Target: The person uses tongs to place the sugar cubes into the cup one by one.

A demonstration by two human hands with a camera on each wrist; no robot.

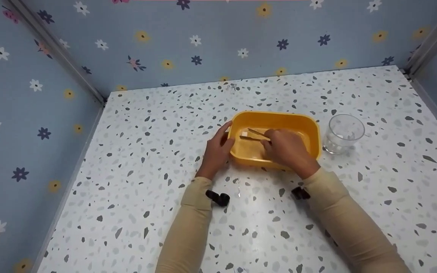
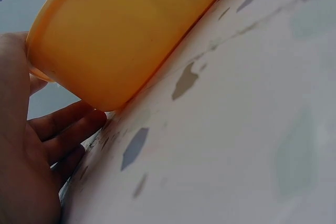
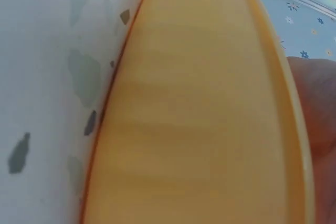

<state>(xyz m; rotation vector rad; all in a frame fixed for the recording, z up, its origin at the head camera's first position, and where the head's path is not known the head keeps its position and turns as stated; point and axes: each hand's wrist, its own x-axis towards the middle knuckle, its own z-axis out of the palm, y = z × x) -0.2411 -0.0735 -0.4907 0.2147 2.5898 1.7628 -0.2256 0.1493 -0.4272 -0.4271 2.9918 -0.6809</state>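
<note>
A yellow rectangular tub [image 1: 279, 118] stands on the table, its near wall filling much of both wrist views. My left hand [image 1: 217, 151] holds the tub's left end, thumb at the rim and fingers along the outside. In the left wrist view, fingers [image 2: 79, 129] of that hand reach to the tub's lower corner. Over the tub, my right hand [image 1: 286, 148] grips tweezers [image 1: 252, 138], whose two arms point left and stand apart. A small white piece [image 1: 244, 134] lies by their tips. The right wrist view shows only part of this hand behind the rim.
Just right of the tub stands a clear glass cup [image 1: 344, 132] with small whitish pieces inside. The speckled white table [image 1: 146, 159] is bounded by blue flowered panels [image 1: 226, 41] at the back and sides. A small clear scrap [image 1: 232, 88] lies near the back edge.
</note>
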